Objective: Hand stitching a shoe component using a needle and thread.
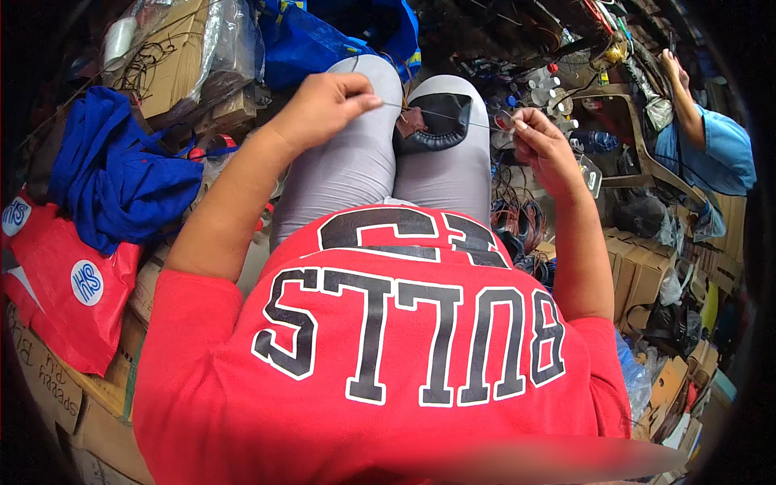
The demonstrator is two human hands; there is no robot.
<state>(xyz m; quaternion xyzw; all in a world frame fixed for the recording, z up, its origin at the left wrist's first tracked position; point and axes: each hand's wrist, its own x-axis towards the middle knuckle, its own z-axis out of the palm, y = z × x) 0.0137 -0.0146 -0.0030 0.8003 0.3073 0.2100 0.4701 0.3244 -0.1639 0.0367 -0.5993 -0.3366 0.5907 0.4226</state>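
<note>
A dark thread (485,127) runs taut between my two hands, above my knees. My left hand (330,107) is closed on its left end, over my left thigh. On the other side my right hand (543,145) pinches the thread between thumb and fingertips, beyond my right knee; whether a needle is there too is too small to tell. Under the thread, a black leather shoe upper (443,133) with a gathered, puckered edge rests on my right knee. A small reddish-brown scrap (411,122) lies at its left side.
Blue cloth (121,166) and a red bag (73,275) lie at the left, near cardboard boxes (174,61). A blue bag (311,44) is beyond my knees. Several bottles (546,85) and a wooden frame (626,97) stand right. Another person's bare limb (685,101) shows far right.
</note>
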